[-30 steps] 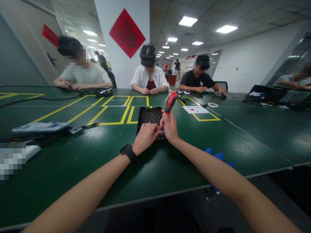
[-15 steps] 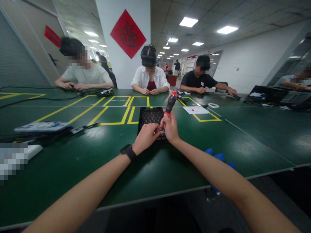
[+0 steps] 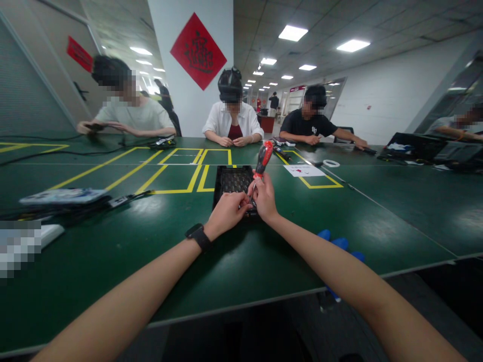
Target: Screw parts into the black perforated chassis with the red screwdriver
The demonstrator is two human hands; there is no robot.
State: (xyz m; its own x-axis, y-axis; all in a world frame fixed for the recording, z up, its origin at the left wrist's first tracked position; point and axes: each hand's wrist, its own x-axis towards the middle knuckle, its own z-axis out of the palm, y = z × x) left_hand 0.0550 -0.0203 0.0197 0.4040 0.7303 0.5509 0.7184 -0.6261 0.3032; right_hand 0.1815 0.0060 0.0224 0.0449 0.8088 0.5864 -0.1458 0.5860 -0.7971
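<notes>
My right hand (image 3: 264,197) is closed round the shaft end of a red and black screwdriver (image 3: 261,160), whose handle stands up and leans slightly right. The tip points down at the near edge of a black tray (image 3: 232,180) lying on the green table (image 3: 113,241). My left hand (image 3: 226,213), with a black watch on the wrist, rests on the tray's near edge with fingers curled in a pinch beside the tip. What the fingers pinch is too small to make out.
Three people sit across the table, their hands on it. A white sheet (image 3: 304,170) and a tape ring (image 3: 331,163) lie to the right inside yellow lines. A flat packet (image 3: 62,196) and cables lie at the left. Blue objects (image 3: 339,242) show at the near right edge.
The screwdriver handle has shifted slightly between frames while both my hands stay at the tray's near edge. The person at the far left has moved a hand outward.
</notes>
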